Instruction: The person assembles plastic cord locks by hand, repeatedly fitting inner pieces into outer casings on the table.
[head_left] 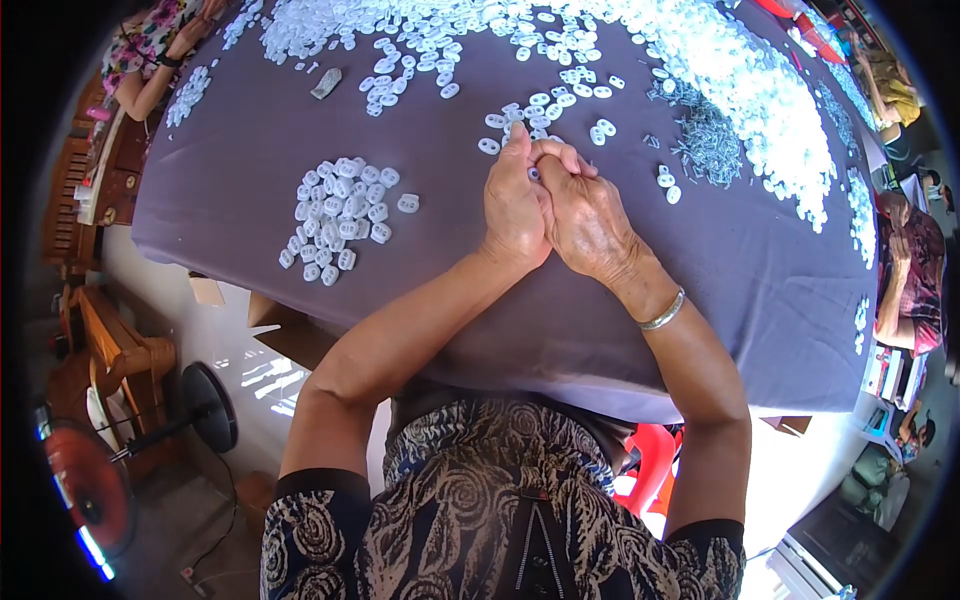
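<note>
From my end, I've got the left hand [516, 205] with fingers curled in, seemingly on a small pale piece [534, 174]; the right hand [595, 220] presses against it, but I can't tell how far its fingers close or what they hold. On the worktop [450, 200], a modest cluster [340, 215] sits apart at left, the big white heap [765, 95] beyond, beside dark metal bits [708, 148], so I'd judge it early, most left.

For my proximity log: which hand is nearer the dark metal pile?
Right. The right hand is left of the dark metal pile and closer to the person; the left hand, against the right, lies farther left.
</note>
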